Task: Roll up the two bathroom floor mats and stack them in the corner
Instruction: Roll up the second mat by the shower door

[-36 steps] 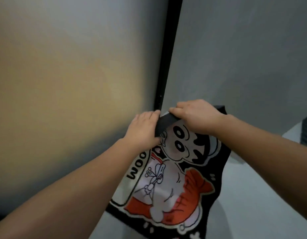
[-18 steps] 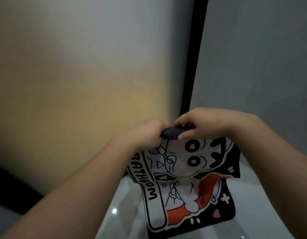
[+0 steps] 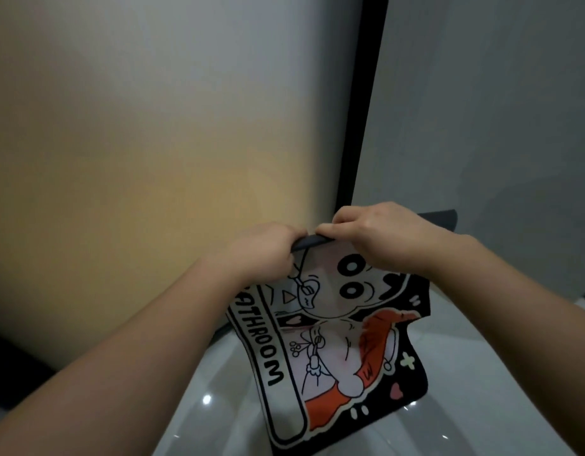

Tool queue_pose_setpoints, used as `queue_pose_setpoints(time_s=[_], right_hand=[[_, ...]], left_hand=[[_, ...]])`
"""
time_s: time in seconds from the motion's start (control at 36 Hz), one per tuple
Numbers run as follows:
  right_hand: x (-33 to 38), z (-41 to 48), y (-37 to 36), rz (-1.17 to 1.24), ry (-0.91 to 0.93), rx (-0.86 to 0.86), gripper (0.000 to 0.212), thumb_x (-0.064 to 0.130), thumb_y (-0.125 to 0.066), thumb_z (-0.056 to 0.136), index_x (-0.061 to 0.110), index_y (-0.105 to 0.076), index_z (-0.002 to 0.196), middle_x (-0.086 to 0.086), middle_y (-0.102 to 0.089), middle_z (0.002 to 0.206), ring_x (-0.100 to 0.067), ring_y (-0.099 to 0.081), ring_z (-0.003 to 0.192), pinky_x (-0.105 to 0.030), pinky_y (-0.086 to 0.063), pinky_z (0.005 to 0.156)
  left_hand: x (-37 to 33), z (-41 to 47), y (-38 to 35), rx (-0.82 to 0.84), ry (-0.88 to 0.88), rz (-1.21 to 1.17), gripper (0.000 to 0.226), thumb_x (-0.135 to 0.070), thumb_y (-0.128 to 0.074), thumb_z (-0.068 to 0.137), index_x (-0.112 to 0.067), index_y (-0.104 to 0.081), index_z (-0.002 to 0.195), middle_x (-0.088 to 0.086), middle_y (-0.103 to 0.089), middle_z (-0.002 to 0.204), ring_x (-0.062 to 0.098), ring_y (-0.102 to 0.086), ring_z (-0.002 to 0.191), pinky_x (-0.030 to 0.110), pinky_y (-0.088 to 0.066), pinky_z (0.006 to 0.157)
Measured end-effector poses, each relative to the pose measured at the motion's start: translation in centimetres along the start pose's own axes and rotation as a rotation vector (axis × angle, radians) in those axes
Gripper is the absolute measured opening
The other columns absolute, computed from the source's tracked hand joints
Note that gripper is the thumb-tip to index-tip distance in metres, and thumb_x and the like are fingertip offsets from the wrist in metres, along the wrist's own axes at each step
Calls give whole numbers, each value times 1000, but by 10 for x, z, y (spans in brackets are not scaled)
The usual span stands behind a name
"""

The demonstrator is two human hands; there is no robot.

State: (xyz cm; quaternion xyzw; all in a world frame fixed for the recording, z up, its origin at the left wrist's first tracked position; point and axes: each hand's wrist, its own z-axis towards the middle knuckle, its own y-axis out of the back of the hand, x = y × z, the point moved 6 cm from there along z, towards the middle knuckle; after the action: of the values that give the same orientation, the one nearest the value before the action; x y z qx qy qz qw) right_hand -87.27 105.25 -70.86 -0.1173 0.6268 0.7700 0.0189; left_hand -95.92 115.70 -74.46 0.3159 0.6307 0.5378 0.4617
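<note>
Near the wall corner, above the glossy floor [image 3: 218, 406], left hand [image 3: 261, 251] & right hand [image 3: 383, 238] each have a closed grip on the mat [image 3: 334, 340] top edge. Top edge curled over; rest hangs w/ cartoon print facing up.

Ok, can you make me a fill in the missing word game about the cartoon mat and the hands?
1. The mat is held by ____ hands, the left hand and the right hand.
2. The big word printed down the mat's side is ____.
3. The hands grip the mat's ____ edge.
4. The mat's lower end touches the shiny ____ floor.

Missing words: two; BATHROOM; top; white
</note>
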Motion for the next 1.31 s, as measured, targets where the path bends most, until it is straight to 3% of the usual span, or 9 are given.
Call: queue_pose_setpoints(time_s=[0.14,0.33,0.47,0.58,0.69,0.83,0.94,1.0,1.31], right_hand=[[-2,-7,-18,-6,-21,90,79,3,-46,84,43,-18,146,0,-57,98,-20,-53,72,-33,-41,57],[18,-13,-19,-127,146,-37,70,-3,-65,72,17,-47,137,-12,-51,82,-27,-49,65,-38,-43,50],[24,-14,-27,-139,189,-75,68,-1,-65,70,13,-48,135,-14,-51,83,-27,-50,65,-42,-48,52],[20,-11,-32,-160,171,-55,66,5,-56,77,16,-41,141,-13,-51,89,-27,-50,72,-41,-46,58],[10,-9,-32,-27,88,20,53,40,-35,92,28,-35,144,-7,-51,99,-24,-52,78,-40,-48,65],[-14,-10,-46,180,-151,233,78,52,-58,81,38,-14,144,8,-56,107,-18,-55,87,-31,-42,71],[-12,-11,-55,198,-163,308,32,37,-59,82,30,-54,113,6,-58,80,-22,-60,79,-31,-40,62],[-10,-12,-57,176,-175,319,21,30,-56,83,27,-55,103,4,-56,76,-21,-56,72,-32,-41,60],[-8,-8,-55,35,-173,248,39,4,-54,75,24,-40,105,0,-55,86,-21,-51,66,-32,-35,52]], left_hand=[[5,2,-12,7,-8,-22,39,-7,-46,80,-29,-50,112,-4,-46,85,16,-42,72,19,-24,48],[14,-6,-13,282,40,-269,28,-40,-72,71,-29,-59,93,-5,-66,81,10,-61,71,28,-47,61],[17,-17,-18,423,94,-420,26,-45,-70,74,-25,-66,89,1,-72,82,14,-67,69,31,-52,66],[16,-10,-20,255,43,-267,18,-36,-62,83,-21,-63,93,2,-68,82,16,-62,73,30,-47,64],[12,-2,-27,61,-30,-30,9,-32,-53,88,-24,-50,89,-4,-54,77,18,-50,70,29,-33,57],[8,0,-42,-19,-93,79,10,-25,-52,85,-23,-46,93,2,-59,86,22,-51,71,34,-38,57],[-1,3,-42,-12,-139,109,13,-22,-51,80,-24,-46,92,-1,-54,79,23,-53,71,32,-33,52],[-3,3,-40,2,-137,174,18,-21,-53,76,-26,-45,91,-4,-48,73,21,-49,67,31,-30,50],[12,-5,-32,-250,-41,318,27,-5,-51,76,-25,-35,87,-6,-42,74,20,-42,63,33,-28,49]])
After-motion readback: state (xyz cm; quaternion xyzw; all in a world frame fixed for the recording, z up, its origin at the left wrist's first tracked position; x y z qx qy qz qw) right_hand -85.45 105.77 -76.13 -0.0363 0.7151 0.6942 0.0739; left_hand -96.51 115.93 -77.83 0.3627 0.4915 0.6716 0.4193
